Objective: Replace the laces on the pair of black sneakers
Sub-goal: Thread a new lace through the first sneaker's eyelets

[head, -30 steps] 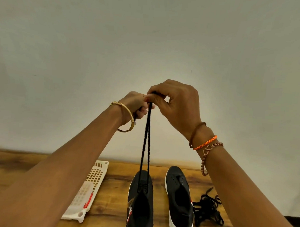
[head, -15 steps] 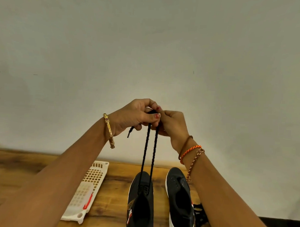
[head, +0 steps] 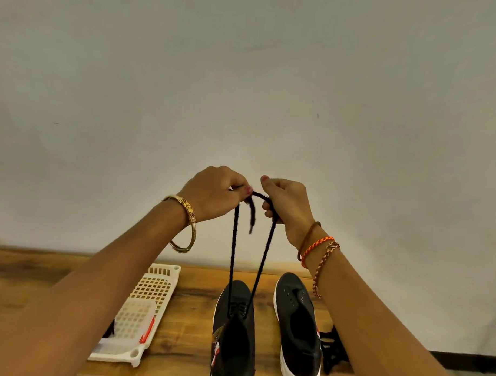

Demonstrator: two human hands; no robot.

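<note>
Here, both hands are raised in front of a pale wall and hold one black lace (head: 263, 253) between them. The left hand (head: 213, 193) pinches the lace between thumb and curled fingers; a short free end of the lace hangs down just beside its fingertips. The right hand (head: 287, 204) has its fingers curled round the other strand, thumb pointing up. Between the two hands the lace runs in a short arch. From each hand one strand drops, and the two strands draw closer together toward the left shoe (head: 233, 336), where they enter the eyelets near the toe. That shoe is black, stands on the wooden table (head: 185, 348) and points away from the person; only its front eyelets appear laced. The right shoe (head: 299, 327), black with a white sole, stands just beside it, parallel, with bare eyelets. A tangle of black laces (head: 332, 351) lies on the table close against the right shoe's outer side, partly hidden by the right forearm. To the left of the shoes lies a white plastic tray (head: 144, 310) with a grid of holes and a red part along one edge. A gold bangle (head: 185, 225) circles the left wrist; several cord and bead bracelets (head: 318, 248) circle the right wrist.
</note>
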